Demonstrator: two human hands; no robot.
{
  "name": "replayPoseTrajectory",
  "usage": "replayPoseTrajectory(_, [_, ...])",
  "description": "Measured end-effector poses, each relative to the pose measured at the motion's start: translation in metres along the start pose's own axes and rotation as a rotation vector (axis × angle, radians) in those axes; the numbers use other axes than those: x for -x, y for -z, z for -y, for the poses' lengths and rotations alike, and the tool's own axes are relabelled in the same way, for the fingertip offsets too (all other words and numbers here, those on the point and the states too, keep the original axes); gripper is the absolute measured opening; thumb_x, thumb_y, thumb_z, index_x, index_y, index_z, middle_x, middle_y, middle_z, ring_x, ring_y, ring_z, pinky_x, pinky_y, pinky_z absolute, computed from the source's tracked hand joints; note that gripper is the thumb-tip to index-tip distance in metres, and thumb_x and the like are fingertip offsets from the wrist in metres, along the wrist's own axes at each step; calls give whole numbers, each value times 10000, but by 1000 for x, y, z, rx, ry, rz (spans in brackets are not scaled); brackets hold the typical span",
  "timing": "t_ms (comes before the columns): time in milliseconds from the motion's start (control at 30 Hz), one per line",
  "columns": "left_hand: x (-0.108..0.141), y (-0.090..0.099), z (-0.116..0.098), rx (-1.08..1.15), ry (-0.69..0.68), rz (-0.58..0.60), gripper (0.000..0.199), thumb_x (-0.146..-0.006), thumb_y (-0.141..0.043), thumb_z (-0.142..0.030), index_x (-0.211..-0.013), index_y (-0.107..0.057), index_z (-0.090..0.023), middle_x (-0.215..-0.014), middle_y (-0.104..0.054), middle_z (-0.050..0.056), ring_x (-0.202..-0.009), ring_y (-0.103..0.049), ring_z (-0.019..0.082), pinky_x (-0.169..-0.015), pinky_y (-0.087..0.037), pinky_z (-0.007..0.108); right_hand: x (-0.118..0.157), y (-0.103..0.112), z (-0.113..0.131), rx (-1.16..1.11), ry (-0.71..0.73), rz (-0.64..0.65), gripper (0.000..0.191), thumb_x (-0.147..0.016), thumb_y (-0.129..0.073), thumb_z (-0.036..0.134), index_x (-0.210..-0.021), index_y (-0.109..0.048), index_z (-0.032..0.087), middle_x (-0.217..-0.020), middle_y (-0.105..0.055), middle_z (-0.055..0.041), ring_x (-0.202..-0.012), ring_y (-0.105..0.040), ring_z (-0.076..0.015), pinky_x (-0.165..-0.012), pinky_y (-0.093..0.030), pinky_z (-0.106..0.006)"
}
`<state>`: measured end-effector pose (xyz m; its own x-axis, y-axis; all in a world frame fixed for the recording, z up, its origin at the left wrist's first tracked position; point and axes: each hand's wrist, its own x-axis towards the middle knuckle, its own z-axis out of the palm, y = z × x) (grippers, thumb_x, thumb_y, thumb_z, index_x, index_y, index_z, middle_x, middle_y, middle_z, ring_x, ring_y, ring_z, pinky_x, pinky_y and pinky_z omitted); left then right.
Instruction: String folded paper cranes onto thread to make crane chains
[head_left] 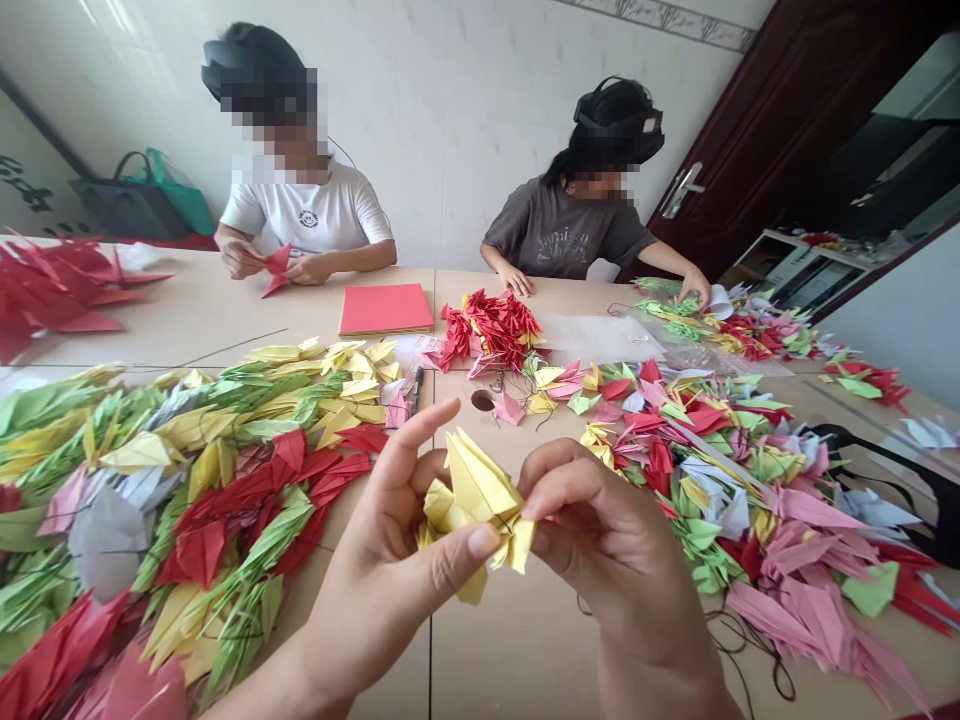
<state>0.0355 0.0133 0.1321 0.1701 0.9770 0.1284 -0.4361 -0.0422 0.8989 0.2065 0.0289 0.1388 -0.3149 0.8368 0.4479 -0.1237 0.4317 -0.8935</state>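
Several folded yellow paper pieces [480, 480] are bunched together above the table, between my two hands. My left hand [405, 545] grips the bunch from the left, its thumb pressed across the front and its index finger raised. On the right side, my right hand [611, 530] pinches the edge of the yellow paper between thumb and fingers. A dark string touches the paper near the fingertips. Part of the bunch is hidden behind my left fingers.
Strung colourful paper pieces [247, 500] cover the left of the table [480, 650]; another heap [735, 470] lies right. Beyond are a red bundle [491, 330] and a red paper stack [386, 308]. Two people sit opposite, one holding a red folded piece [276, 268]. Black string [757, 645] trails lower right.
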Motion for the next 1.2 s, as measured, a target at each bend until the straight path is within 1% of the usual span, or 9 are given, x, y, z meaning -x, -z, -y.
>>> replayPoseTrajectory(100, [1,3,1,-26,-16,5,522,-817,-723,-312,-1301,-532,-350,-963,-638,24,-769,-576,132,-666,-512,187,1,1,2,23,-19,-8,54,-914,-630,210,-933,-629,261,-930,-547,-10,-816,-566,-129,-701,-498,-253])
replayPoseTrajectory(167, [2,5,2,-37,-25,9,520,-822,-717,-331,-1307,-530,-347,-1015,-637,32,-839,-588,148,-723,-520,198,2,1,2,22,-37,-9,53,-921,-618,207,-936,-619,258,-954,-555,-10,-840,-578,-126,-726,-501,-250])
replayPoseTrajectory(233, [2,6,4,-33,-28,4,524,-831,-710,-311,-1315,-515,-359,-1022,-636,22,-853,-588,140,-731,-517,183,2,0,2,15,-48,-7,63,-935,-596,205,-957,-608,263,-986,-576,-12,-872,-594,-129,-734,-504,-245])
replayPoseTrajectory(367, [1,5,4,5,-18,24,486,-841,-702,-272,-1281,-522,-373,-977,-634,-4,-807,-575,112,-700,-504,148,3,0,2,0,-44,-10,99,-949,-574,197,-997,-595,280,-985,-625,-6,-857,-615,-119,-719,-510,-226])
replayPoseTrajectory(600, [0,7,4,90,3,47,401,-869,-664,-259,-1242,-550,-351,-967,-632,14,-782,-585,118,-662,-511,164,3,-1,3,35,-28,-75,83,-933,-601,206,-974,-613,278,-906,-619,6,-745,-610,-99,-633,-519,-195])
replayPoseTrajectory(800, [-3,4,0,91,35,26,404,-836,-707,-228,-1207,-583,-328,-840,-640,4,-647,-547,86,-544,-476,134,3,-2,2,35,-11,-108,188,-938,-591,186,-1066,-628,318,-926,-622,5,-781,-620,-108,-620,-532,-201])
replayPoseTrajectory(967, [-2,0,-3,73,-21,-72,229,-806,-736,-225,-1011,-661,-294,-805,-627,-14,-631,-541,76,-538,-482,126,3,-2,2,10,-36,-97,154,-949,-568,169,-1027,-604,298,-919,-613,6,-754,-622,-100,-619,-528,-201])
replayPoseTrajectory(1067, [0,-1,-5,54,-50,-119,101,-810,-726,-235,-888,-669,-266,-757,-598,-21,-588,-528,78,-502,-477,142,3,-1,1,7,-29,-82,124,-956,-550,165,-997,-579,278,-923,-599,-2,-741,-615,-102,-599,-508,-204])
replayPoseTrajectory(1200, [-1,-5,-5,18,-117,-159,43,-838,-699,-231,-845,-670,-262,-756,-603,-23,-594,-535,80,-510,-469,153,4,1,0,71,0,-46,121,-956,-539,161,-994,-572,271,-986,-583,-18,-807,-606,-116,-624,-496,-217])
